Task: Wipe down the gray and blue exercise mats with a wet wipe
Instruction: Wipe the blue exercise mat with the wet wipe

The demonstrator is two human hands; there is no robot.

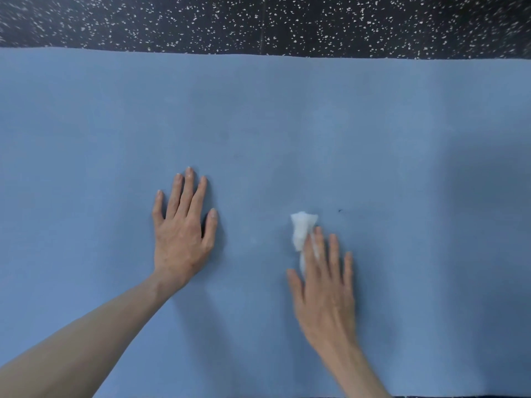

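Observation:
The blue exercise mat (287, 116) fills almost the whole head view, lying flat on the floor. My left hand (184, 228) lies flat on it left of centre, fingers straight and spread. My right hand (324, 285) presses a crumpled white wet wipe (301, 229) onto the mat with straight fingers; the wipe sticks out beyond the fingertips, and part of it is hidden under the fingers. A small dark speck (340, 210) marks the mat just right of the wipe. No gray mat is in view.
Black rubber floor with white flecks (258, 21) runs along the mat's far edge, and a thin strip of it shows at the bottom right. A shadow darkens the mat's right part (474, 225).

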